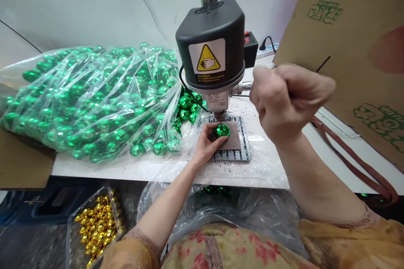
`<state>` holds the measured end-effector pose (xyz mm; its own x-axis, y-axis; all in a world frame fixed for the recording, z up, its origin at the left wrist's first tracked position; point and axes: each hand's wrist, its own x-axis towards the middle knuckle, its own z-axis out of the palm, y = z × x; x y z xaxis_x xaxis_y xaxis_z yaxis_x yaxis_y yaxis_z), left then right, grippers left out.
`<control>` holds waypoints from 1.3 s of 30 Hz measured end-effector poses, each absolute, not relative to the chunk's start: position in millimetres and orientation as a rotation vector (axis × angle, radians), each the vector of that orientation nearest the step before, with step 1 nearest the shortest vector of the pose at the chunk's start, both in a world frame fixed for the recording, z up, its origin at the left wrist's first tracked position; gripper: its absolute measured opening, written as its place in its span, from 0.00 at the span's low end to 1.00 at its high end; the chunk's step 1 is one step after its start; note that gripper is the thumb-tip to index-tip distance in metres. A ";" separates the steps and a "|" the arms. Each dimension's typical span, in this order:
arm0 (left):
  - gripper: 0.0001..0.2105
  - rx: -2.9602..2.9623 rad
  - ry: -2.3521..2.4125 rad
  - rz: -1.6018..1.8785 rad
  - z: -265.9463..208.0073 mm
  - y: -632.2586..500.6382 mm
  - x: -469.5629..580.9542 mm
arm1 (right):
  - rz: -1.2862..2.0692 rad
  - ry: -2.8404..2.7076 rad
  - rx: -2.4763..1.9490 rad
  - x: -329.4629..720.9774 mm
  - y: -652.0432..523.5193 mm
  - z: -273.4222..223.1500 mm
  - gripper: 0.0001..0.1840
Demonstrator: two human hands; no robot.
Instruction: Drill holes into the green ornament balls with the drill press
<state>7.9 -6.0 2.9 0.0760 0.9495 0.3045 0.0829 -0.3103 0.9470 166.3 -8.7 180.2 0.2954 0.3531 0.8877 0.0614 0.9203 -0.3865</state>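
A shiny green faceted ball [222, 131] sits directly under the head of a black bench machine [211, 44], a press or drill. My left hand [206, 145] pinches that ball between thumb and fingers, holding it on a brown board over the slotted metal base [245, 147]. On the right, my right hand [279, 101] is closed in a fist at the end of the machine's metal lever [243, 87]; the fingers hide most of the lever. Dark specks lie scattered around the base.
A large clear bag of green balls [94, 101] fills the table's left side. Cardboard [356, 63] stands at right, near a brown strap [353, 159]. Below the table edge are a plastic bag [261, 210] and a clear tub [68, 235] of small gold balls.
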 end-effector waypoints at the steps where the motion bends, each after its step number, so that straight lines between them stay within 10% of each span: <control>1: 0.25 1.525 1.092 1.350 3.2 -6.8 8.2 | 0.223 -1.229 -0.424 164.9 -6.9 186.8 0.27; 16: 0.18 2.725 0.720 0.619 26.0 -139.1 -38.9 | 0.337 -1.216 -0.337 165.1 0.3 200.0 0.25; 22: 0.08 2.170 1.461 1.344 37.0 -40.5 -69.7 | 0.314 -1.204 -0.271 166.5 6.2 196.5 0.26; 26: 0.13 1.955 1.723 1.174 43.6 43.7 -75.7 | 0.309 -1.208 -0.288 166.5 5.6 196.1 0.26; 39: 0.26 1.190 1.074 1.379 56.8 20.1 -67.3 | 0.318 -1.205 -0.369 164.4 -1.4 195.8 0.26</control>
